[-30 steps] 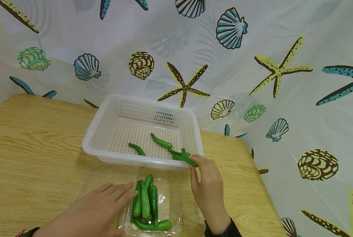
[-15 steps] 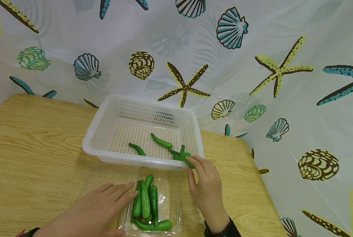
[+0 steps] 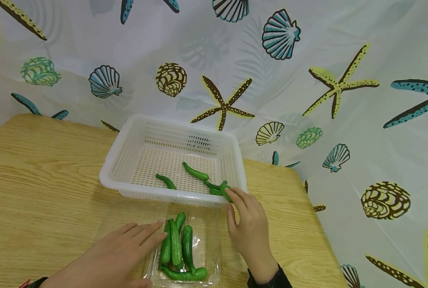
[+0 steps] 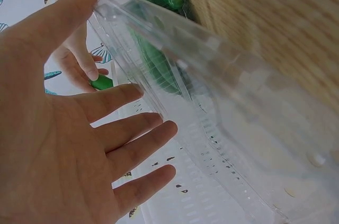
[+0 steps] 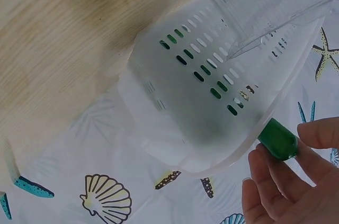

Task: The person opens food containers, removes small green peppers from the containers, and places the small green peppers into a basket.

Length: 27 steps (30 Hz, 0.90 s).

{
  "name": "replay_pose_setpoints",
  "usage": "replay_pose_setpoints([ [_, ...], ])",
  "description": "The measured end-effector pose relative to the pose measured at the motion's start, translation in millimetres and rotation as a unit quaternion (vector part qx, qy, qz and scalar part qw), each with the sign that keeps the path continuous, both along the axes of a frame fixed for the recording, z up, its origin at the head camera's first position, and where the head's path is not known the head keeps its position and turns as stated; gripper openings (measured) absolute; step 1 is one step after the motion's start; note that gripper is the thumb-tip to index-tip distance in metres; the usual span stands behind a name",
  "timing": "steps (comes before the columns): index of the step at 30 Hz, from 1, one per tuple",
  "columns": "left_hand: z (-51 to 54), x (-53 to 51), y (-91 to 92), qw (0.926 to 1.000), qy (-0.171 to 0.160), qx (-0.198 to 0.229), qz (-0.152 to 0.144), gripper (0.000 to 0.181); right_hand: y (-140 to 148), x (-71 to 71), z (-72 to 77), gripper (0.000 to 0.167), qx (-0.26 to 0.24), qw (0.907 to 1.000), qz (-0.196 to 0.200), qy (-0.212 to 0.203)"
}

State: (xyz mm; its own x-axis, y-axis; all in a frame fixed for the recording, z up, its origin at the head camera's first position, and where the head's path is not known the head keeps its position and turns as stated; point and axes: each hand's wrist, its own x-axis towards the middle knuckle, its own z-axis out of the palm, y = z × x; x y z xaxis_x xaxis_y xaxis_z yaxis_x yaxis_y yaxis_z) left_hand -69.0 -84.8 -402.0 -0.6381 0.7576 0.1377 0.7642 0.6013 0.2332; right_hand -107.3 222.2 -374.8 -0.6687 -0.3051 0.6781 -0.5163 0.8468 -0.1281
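My right hand [image 3: 250,224] pinches a green pepper [image 3: 225,192] at the near right corner of the white basket [image 3: 145,191]; the right wrist view shows the fingers [image 5: 280,179] round the end of this pepper [image 5: 279,139], at the basket's rim. Other green peppers [image 3: 196,172] lie inside the basket. With fingers spread and straight, my left hand [image 3: 116,252] rests at the left edge of the clear plastic box [image 3: 214,240], which holds several green peppers [image 3: 176,244]. In the left wrist view the fingertips of my left hand [image 4: 85,123] touch the clear plastic.
The basket stands on a wooden table [image 3: 48,172], just beyond the clear box. The box's clear lid [image 3: 116,212] lies flat to the left, partly under my left hand. A white cloth [image 3: 206,48] with shells and starfish hangs behind and to the right.
The pepper in my right hand has changed its tilt and sits slightly lower, while the hand has shifted a little left. One pepper in the clear box has moved slightly. My left hand stays put.
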Motion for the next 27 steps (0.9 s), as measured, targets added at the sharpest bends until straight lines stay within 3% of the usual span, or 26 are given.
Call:
replay_pose_setpoints([
  [18,-2.8,-0.3,-0.6,0.9999,0.016,0.001,-0.004,0.092,-1.0,3.6,2.5,0.027,-0.005,0.9992,0.026,0.031],
  [23,-2.9,-0.2,-0.5,0.9999,0.016,0.0,-0.004,0.091,-2.2,4.4,3.6,0.019,-0.001,0.9979,0.048,0.043],
  [27,-2.6,-0.2,-0.2,0.9999,0.012,-0.001,-0.002,0.091,-5.2,4.3,5.5,0.027,0.017,0.9949,0.079,0.061],
])
